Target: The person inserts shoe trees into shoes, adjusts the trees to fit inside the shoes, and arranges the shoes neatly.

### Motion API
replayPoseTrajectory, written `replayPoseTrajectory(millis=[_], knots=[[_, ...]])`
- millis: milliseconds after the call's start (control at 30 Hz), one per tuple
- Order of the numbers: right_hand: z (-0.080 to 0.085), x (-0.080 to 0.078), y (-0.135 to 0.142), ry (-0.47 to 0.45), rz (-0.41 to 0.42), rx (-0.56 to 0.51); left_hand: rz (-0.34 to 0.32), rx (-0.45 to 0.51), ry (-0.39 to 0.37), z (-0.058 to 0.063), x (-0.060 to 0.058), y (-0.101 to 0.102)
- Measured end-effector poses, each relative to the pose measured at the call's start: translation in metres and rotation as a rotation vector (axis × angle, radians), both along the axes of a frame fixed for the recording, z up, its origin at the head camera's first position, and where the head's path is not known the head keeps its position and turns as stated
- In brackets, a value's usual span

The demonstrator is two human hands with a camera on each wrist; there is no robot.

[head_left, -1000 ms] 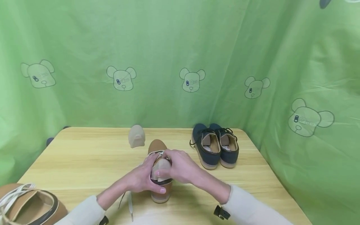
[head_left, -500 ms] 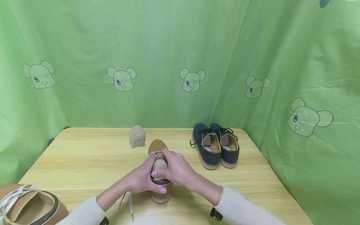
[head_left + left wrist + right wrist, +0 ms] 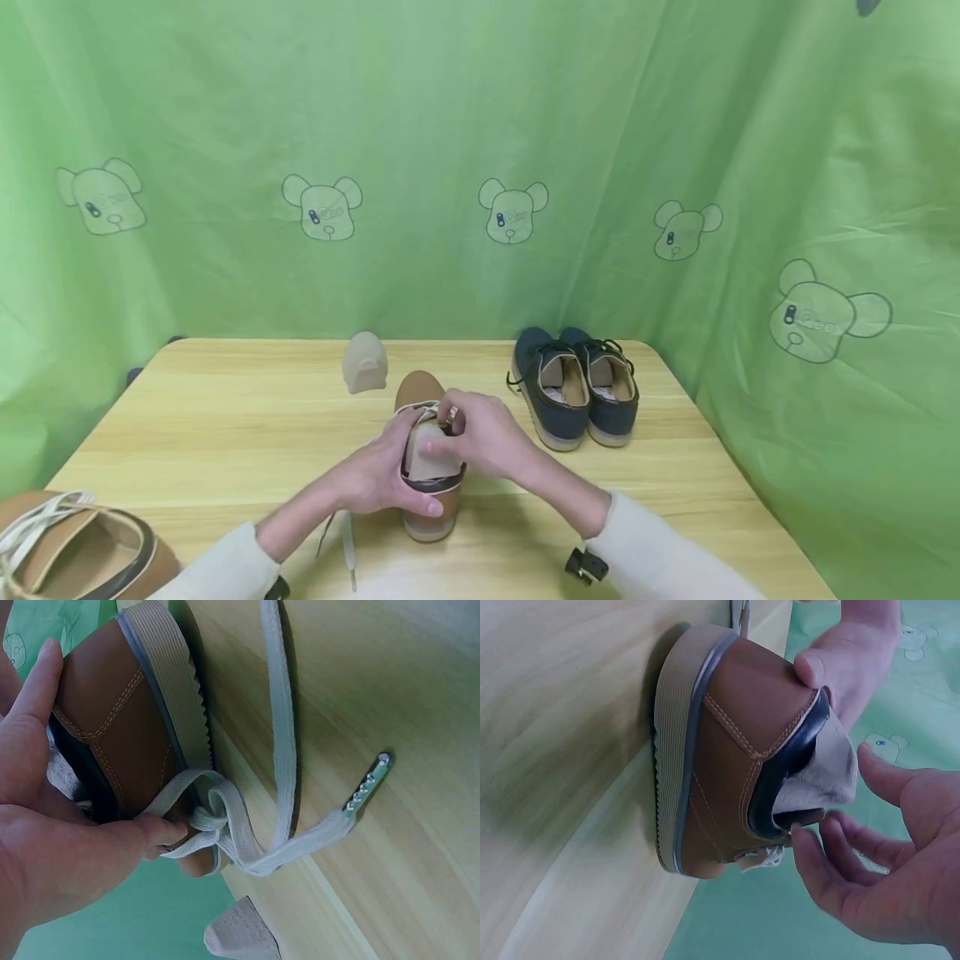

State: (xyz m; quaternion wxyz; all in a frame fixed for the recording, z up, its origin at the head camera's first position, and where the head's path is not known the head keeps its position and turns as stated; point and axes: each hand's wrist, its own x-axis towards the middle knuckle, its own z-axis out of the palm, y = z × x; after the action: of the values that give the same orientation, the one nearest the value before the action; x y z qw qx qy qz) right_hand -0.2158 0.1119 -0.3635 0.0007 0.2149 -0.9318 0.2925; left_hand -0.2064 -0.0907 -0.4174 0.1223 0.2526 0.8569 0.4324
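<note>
In the head view my left hand point(image 3: 372, 473) grips a brown lace-up shoe point(image 3: 431, 510) round its opening, thumb at the heel. The left wrist view shows my fingers by the pale shoelace point(image 3: 282, 735), which trails onto the table. A grey-beige shoe insert point(image 3: 826, 769) sits partly in the opening and sticks up above the collar. My right hand point(image 3: 491, 437) holds at the insert, its thumb against it, its curled fingertips at the tongue side of the opening. The insert's lower end is hidden inside the shoe.
A second insert point(image 3: 365, 363) stands at the back of the wooden table point(image 3: 225, 417). To the right are two dark blue shoes point(image 3: 552, 383) side by side. Another brown shoe point(image 3: 142, 567) lies at the near left. Green curtain point(image 3: 420, 275) surrounds the table.
My right hand first shifted left and inward over the insert, then drew back right, and the insert's visible end tilted with it. My left hand has kept its hold on the shoe.
</note>
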Motion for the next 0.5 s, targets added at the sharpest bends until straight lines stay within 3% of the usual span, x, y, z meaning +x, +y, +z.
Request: replayPoseTrajectory(millis=[233, 500], knots=[[-0.003, -0.011, 0.006, -0.086, -0.092, 0.015, 0.003, -0.008, 0.006, 0.002, 0.0, 0.002], [-0.011, -0.023, 0.013, -0.327, -0.023, -0.031, 0.005, -0.021, 0.001, 0.004, 0.0, 0.002]])
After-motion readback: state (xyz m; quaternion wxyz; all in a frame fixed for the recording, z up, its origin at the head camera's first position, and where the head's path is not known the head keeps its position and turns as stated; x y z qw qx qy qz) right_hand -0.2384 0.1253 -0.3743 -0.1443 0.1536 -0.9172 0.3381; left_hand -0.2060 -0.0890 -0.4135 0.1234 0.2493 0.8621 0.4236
